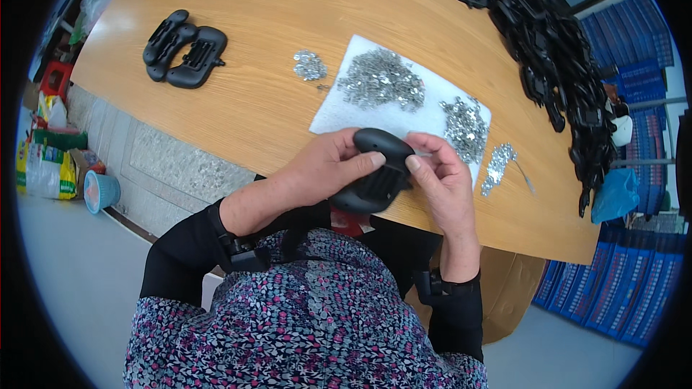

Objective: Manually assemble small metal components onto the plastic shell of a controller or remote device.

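My left hand [333, 166] and my right hand [442, 176] hold a black plastic gamepad-style grip [371, 193] between them, over the table's near edge. The left thumb lies across its upper lobe, and the other left fingers are behind it. My right thumb and fingers pinch its right side. Just beyond the hands is a white foam sheet [333, 109]. It bears a large heap of small silvery metal parts [382, 79] and a smaller pile of shiny metal pieces [465, 128] at its right.
Similar black grips [194, 57] lie on the wooden table [252, 21] at far left. Loose metal bits [310, 65] and flat metal pieces [497, 169] flank the sheet. A long heap of black grips [537, 50] lines the right edge, near stacked blue trays [613, 281].
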The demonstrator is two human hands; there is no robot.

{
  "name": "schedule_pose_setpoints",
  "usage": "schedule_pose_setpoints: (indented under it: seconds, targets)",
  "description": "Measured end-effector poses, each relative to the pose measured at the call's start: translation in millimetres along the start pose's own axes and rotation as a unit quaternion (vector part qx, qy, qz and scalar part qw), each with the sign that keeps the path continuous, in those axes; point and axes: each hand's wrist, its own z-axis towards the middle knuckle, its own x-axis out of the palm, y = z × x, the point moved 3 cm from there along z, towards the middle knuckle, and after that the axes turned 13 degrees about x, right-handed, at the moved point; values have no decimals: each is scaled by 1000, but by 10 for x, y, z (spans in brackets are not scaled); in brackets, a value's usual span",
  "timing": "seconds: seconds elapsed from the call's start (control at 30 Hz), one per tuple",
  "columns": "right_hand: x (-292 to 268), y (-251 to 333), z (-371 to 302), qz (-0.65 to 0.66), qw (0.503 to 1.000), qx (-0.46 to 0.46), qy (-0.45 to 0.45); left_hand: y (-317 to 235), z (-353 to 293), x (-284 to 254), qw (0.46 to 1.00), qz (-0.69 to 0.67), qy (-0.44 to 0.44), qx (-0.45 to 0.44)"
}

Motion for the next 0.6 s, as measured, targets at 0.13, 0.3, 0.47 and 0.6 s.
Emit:
schedule_pose_setpoints:
  seconds: [0.13,0.3,0.47,0.6]
  targets:
    - [-526,51,-153,-26,984,-76,-161,34,82,-79,999,2,-43,1]
    - [-1063,-97,-295,-131,954,-49,-265,80,127,-110,995,73,-71,9]
    - [-962,-74,-220,-277,906,-85,-309,33,124,-90,994,84,-71,7]
    - [-691,76,-95,-365,878,-106,-291,60,114,-112,994,83,-73,13]
